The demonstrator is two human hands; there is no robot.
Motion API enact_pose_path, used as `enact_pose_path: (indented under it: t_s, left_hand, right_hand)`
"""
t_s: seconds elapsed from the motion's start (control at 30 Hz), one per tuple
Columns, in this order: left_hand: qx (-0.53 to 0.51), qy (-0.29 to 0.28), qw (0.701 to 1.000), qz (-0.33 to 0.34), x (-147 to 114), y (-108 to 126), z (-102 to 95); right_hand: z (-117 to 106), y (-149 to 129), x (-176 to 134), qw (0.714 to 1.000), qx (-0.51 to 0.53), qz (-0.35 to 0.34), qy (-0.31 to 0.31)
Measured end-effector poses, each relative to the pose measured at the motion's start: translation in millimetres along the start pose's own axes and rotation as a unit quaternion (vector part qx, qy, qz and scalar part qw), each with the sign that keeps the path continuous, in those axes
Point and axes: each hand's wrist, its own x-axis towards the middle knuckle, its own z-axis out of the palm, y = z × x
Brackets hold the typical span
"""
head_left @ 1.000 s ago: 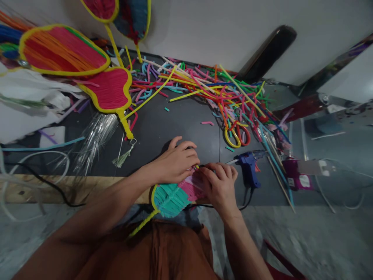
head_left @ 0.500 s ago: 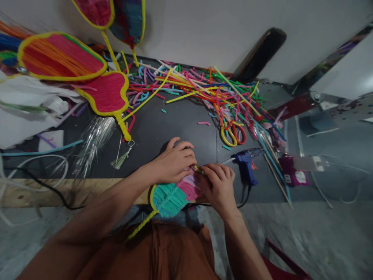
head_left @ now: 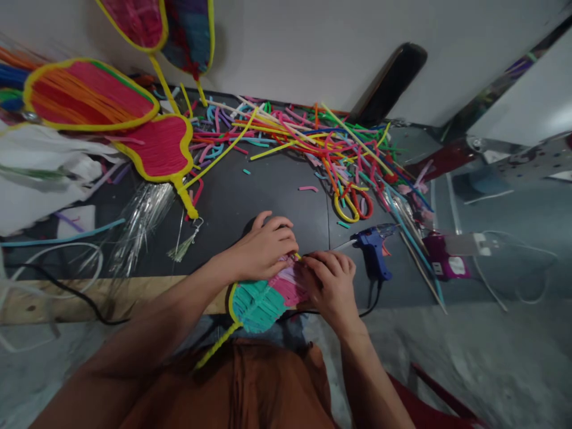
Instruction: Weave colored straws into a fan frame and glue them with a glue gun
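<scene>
A fan-shaped craft piece (head_left: 259, 304) made of pipe cleaners lies at the table's near edge, teal at its lower left and pink and lilac at its upper right. Its twisted yellow handle (head_left: 217, 345) points down toward my body. My left hand (head_left: 267, 247) rests over the upper edge, fingers curled and pressing on it. At the right end, my right hand (head_left: 331, 280) is closed, its fingertips pinching the yellow pipe cleaner (head_left: 297, 257) along the rim. Part of the piece is hidden under both hands.
Right of my right hand lies a blue glue gun (head_left: 374, 250) with its cord. Scissors with yellow and red handles (head_left: 346, 208) sit by a heap of pipe cleaners (head_left: 313, 137). Finished pink fan shapes (head_left: 156, 146) and silver tinsel (head_left: 145, 223) lie left. A purple power adapter (head_left: 444, 257) is right.
The whole view has shifted slightly. My right fingertips have moved a little along the yellow rim; both hands stay on the craft piece.
</scene>
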Motion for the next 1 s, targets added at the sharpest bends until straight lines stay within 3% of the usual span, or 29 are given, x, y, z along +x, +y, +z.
enact_pose_path:
  t_s: [0.2, 0.37, 0.5, 0.7, 0.83, 1.0]
  left_hand:
    - [0.015, -0.009, 1.000, 0.002, 1.0, 2.1, -2.7]
    - [0.036, -0.015, 0.999, 0.014, 1.5, 3.2, -4.9]
    - [0.055, -0.014, 0.998, 0.024, 1.4, 2.3, -4.4]
    - [0.069, -0.019, 0.997, 0.028, 1.3, 2.8, -5.1]
    - [0.073, -0.024, 0.997, 0.013, 0.9, 4.1, -6.5]
    - [0.063, -0.015, 0.998, 0.001, -0.4, 2.1, -4.8]
  right_hand:
    - [-8.5, 9.2, -6.3, 0.998, -0.018, 0.009, 0.053]
    - [-31.7, 52.2, -14.9, 0.980, -0.119, 0.077, 0.142]
    - [-36.8, 82.2, -16.1, 0.978, -0.141, 0.126, 0.085]
    - [-30.3, 95.8, -1.0, 0.975, -0.155, 0.155, 0.046]
    - [-37.4, 98.2, 3.1, 0.969, -0.128, 0.206, 0.047]
    - [-52.8, 80.2, -13.5, 0.950, 0.030, 0.259, 0.170]
